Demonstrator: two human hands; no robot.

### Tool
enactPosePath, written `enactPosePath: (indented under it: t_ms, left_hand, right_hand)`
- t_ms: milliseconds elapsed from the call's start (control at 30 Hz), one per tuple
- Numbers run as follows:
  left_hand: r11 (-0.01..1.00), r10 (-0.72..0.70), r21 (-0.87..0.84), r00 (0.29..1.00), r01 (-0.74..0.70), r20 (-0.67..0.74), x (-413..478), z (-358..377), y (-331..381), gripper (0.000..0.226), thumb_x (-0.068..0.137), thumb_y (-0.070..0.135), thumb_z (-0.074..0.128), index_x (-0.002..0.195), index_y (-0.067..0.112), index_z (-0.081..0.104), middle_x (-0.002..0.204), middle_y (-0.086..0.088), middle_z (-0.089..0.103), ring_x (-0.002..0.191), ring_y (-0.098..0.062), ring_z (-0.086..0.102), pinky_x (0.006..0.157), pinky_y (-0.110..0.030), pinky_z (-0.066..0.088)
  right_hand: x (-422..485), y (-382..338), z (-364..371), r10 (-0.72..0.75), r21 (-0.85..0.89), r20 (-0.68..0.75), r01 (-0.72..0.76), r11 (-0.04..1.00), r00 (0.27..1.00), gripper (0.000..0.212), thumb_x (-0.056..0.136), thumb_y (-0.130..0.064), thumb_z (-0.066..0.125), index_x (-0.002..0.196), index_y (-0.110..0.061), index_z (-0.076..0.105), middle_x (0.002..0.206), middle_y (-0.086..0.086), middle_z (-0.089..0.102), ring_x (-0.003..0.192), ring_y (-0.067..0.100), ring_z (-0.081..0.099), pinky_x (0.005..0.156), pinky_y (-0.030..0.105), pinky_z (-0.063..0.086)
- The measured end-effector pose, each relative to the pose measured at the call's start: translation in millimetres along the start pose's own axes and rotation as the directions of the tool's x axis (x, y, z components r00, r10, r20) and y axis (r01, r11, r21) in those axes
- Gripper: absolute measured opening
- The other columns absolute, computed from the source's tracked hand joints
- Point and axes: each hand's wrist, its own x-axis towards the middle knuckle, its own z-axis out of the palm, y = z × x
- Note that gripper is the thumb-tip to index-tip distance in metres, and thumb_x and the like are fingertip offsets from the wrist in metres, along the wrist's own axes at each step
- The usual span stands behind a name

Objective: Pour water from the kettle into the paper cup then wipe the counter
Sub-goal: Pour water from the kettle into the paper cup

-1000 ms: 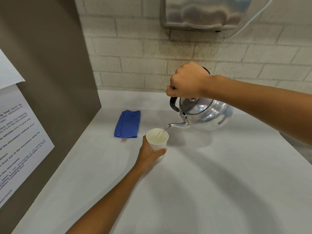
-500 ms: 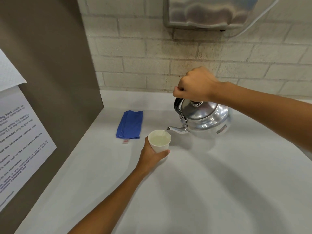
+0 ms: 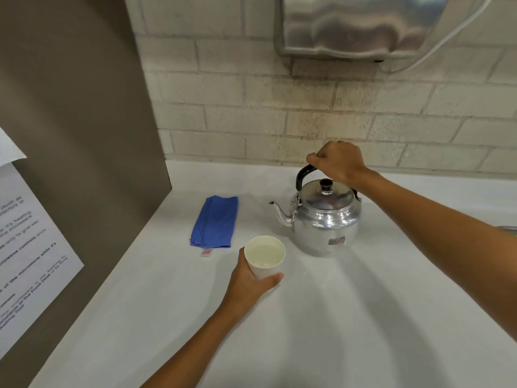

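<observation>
Two hands are busy: the left hand [image 3: 249, 278] has its fingers [image 3: 275, 278] wrapped round the nearly full paper cup [image 3: 265, 260], just in front of the upright kettle [image 3: 324, 219], whose handle the right hand [image 3: 337, 163] grips. Any squeeze or jolt could slop water onto the surface [image 3: 349, 317]; the blue cloth [image 3: 215, 221] lies left of the kettle.

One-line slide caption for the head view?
Kettle upright in right hand, left hand holding filled paper cup, blue cloth untouched.

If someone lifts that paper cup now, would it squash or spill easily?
Probably. The paper cup looks thin-walled, so the left hand could dent it by squeezing. Water sits close to its rim, so a small tilt would likely spill.
</observation>
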Motion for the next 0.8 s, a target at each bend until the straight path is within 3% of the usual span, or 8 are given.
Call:
enactPosePath:
  t_ms: [333,500,700,800]
  left_hand:
    - [1.0,-0.025,0.004,1.0,0.025,0.004,2.3,-0.6,-3.3,0.066,0.057,0.028,0.085,0.102,0.043,0.039,0.103,0.026,0.048,0.096,0.006,0.05,0.065,-0.004,0.041]
    - [1.0,-0.017,0.01,1.0,0.017,0.005,2.3,-0.7,-2.5,0.076,0.058,0.028,0.084,0.114,0.037,0.033,0.105,0.026,0.046,0.098,0.004,0.049,0.07,-0.005,0.038]
    - [1.0,-0.012,0.006,1.0,0.012,0.006,0.6,-0.3,-0.7,0.073,0.059,0.027,0.083,0.111,0.039,0.034,0.104,0.029,0.045,0.097,0.006,0.049,0.065,-0.002,0.042]
    - [1.0,-0.016,0.007,1.0,0.016,0.006,0.6,-0.2,-0.7,0.076,0.059,0.028,0.083,0.113,0.039,0.032,0.104,0.028,0.045,0.096,0.004,0.049,0.07,-0.005,0.041]
  right_hand:
    - [27.9,11.9,37.2,0.178,0.125,0.026,-0.18,0.976,0.984,0.05,0.082,-0.026,0.051,0.037,-0.013,0.032,0.038,0.001,0.031,0.039,0.017,0.028,0.047,0.024,0.026]
    - [29.1,13.0,46.9,0.213,0.119,0.061,-0.219,0.969,0.975,0.05,0.083,-0.026,0.05,0.039,-0.012,0.034,0.04,0.003,0.033,0.041,0.019,0.031,0.051,0.027,0.03]
    - [28.8,11.5,50.7,0.229,0.139,0.056,-0.235,0.962,0.972,0.05,0.085,-0.026,0.049,0.039,-0.012,0.032,0.041,0.002,0.031,0.04,0.018,0.029,0.048,0.025,0.026]
    - [28.8,12.0,52.5,0.225,0.129,0.049,-0.23,0.965,0.973,0.049,0.084,-0.026,0.048,0.039,-0.012,0.032,0.041,0.002,0.031,0.041,0.017,0.028,0.048,0.025,0.026]
